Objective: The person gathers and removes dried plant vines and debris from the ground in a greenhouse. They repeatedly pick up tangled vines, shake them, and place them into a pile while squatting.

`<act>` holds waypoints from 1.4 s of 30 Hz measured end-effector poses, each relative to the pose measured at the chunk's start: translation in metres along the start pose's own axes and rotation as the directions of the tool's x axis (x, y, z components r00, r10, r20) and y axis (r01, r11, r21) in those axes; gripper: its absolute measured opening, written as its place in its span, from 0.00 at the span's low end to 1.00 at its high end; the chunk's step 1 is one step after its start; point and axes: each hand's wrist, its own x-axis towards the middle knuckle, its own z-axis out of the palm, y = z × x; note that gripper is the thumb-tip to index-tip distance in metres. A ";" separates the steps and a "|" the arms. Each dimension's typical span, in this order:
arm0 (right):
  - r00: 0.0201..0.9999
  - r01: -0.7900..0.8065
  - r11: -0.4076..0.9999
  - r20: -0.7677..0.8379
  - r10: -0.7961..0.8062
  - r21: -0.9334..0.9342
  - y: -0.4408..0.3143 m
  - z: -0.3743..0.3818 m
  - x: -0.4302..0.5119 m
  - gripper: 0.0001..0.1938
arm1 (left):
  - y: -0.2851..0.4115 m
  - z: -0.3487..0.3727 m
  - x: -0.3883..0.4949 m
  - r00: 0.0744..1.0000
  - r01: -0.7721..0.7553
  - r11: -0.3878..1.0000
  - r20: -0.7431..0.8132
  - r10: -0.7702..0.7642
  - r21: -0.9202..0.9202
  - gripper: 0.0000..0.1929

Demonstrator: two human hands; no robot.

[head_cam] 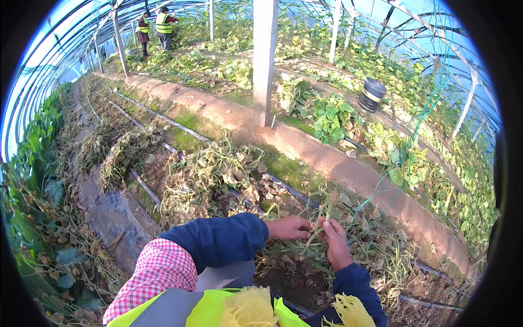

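My left hand (290, 227) reaches in from the left, its fingertips closed around part of a pale green vine stem (314, 237). Close beside it, my right hand (336, 244) pinches the same tangle of stems between thumb and fingers. Exactly which strand each hand grips is hard to make out. Wilted vines (369, 249) with dry leaves lie around and below both hands. Thin green twine (382, 180) hangs from above at the right and runs down into the vines just beyond my right hand.
Black drip hoses (292, 189) run along the bed. Beyond lies a low earth ridge (327, 157) with a concrete post (264, 61). A dark bucket (372, 95) stands among plants farther off. Two people in vests (164, 25) stand at the far left. Leafy green plants (39, 139) line the left side.
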 end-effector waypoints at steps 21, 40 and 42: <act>0.964 -0.257 0.966 -0.059 0.258 0.016 0.035 -0.024 0.026 0.13 | 0.015 0.004 -0.008 0.910 -0.264 0.835 -0.161 0.381 0.484 0.14; 0.917 -0.310 0.948 0.239 0.318 -0.072 0.034 -0.031 0.027 0.19 | 0.033 0.014 -0.006 0.729 -0.677 0.600 0.276 0.626 0.427 0.08; 0.925 -0.276 0.957 0.295 0.241 0.084 0.026 -0.029 0.027 0.23 | 0.036 0.014 -0.009 0.740 -0.666 0.599 0.296 0.604 0.444 0.08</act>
